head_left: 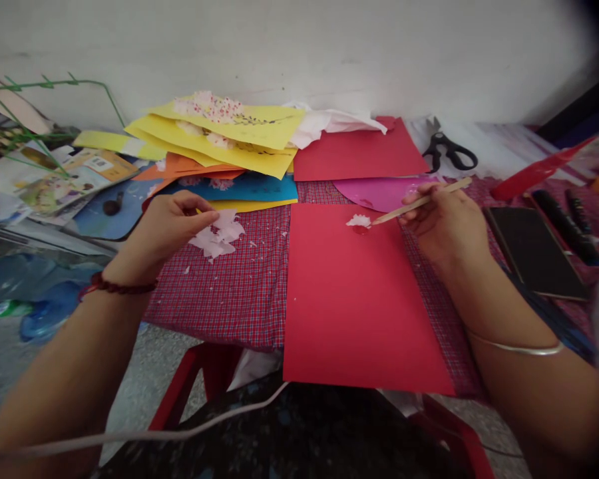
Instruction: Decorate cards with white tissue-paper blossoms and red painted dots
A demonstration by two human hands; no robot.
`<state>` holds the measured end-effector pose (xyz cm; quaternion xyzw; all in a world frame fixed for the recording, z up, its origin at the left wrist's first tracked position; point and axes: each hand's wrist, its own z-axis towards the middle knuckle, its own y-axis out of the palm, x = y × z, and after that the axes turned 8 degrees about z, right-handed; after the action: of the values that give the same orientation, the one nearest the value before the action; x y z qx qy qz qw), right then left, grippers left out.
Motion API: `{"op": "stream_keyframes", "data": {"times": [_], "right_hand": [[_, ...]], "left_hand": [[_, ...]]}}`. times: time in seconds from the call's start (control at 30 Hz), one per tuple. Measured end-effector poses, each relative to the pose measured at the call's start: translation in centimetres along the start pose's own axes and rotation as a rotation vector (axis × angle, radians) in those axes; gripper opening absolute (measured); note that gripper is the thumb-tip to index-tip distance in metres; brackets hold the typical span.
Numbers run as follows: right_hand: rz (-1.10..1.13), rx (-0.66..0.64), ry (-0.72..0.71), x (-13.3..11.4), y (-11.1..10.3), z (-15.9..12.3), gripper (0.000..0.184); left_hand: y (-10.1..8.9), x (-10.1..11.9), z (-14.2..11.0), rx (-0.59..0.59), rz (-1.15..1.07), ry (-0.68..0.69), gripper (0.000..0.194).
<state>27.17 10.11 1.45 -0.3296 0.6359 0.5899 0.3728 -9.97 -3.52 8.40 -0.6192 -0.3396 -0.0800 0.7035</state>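
A red sheet of paper [354, 306] lies in front of me. Near its top edge sit a small crumpled bit of white paper [358, 219] and a wet-looking dark spot [361, 230]. My right hand [446, 223] grips a thin wooden stick [419, 205], whose tip comes down beside the white bit. Left of the sheet, torn pieces of thin white paper [218, 236] are heaped on the checked cloth. My left hand [172, 223] is over this heap, thumb and forefinger pinched at the edge of one piece.
Yellow sheets with blossom pictures [259, 126] are piled at the back. Black scissors [446, 150] rest behind a pink sheet [379, 191]. On the right lie a dark flat notebook-like object [534, 251] and black markers [566, 223]. A green wire rack [54, 83] stands left.
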Motion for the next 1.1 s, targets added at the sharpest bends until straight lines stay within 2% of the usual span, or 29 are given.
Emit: {"op": "stream_keyframes", "data": {"times": [0.07,0.17,0.37,0.5,0.6,0.7,0.8,0.97,1.1], "right_hand": [[-0.019,0.039,0.005,0.0,0.1,0.1,0.033],[-0.025,0.065,0.021,-0.3,0.3,0.0,0.031],[-0.056,-0.023,0.014,-0.7,0.1,-0.4,0.019],[-0.098,-0.070,-0.043,-0.2,-0.4,0.1,0.024],[-0.114,-0.076,-0.065,0.2,-0.7,0.3,0.026],[-0.142,-0.073,-0.086,0.4,-1.0,0.5,0.028],[-0.153,-0.056,-0.108,0.7,-1.3,0.7,0.028],[-0.156,-0.070,-0.093,1.1,-1.4,1.0,0.028],[-0.148,-0.078,-0.083,1.3,-1.3,1.1,0.029]], "left_hand": [[0.0,1.6,-0.7,-0.089,-0.115,0.037,0.014],[1.5,3.6,-0.9,-0.206,-0.219,0.104,0.014],[7.0,7.9,1.6,-0.283,-0.252,0.219,0.018],[10.4,10.6,3.5,-0.359,-0.226,0.345,0.011],[12.7,12.1,4.3,-0.351,-0.257,0.392,0.008],[14.6,12.5,4.5,-0.337,-0.342,0.335,0.009],[15.6,12.0,4.3,-0.370,-0.438,0.269,0.013],[15.6,10.8,4.3,-0.467,-0.477,0.219,0.013],[15.2,10.5,4.6,-0.550,-0.478,0.220,0.020]]}}
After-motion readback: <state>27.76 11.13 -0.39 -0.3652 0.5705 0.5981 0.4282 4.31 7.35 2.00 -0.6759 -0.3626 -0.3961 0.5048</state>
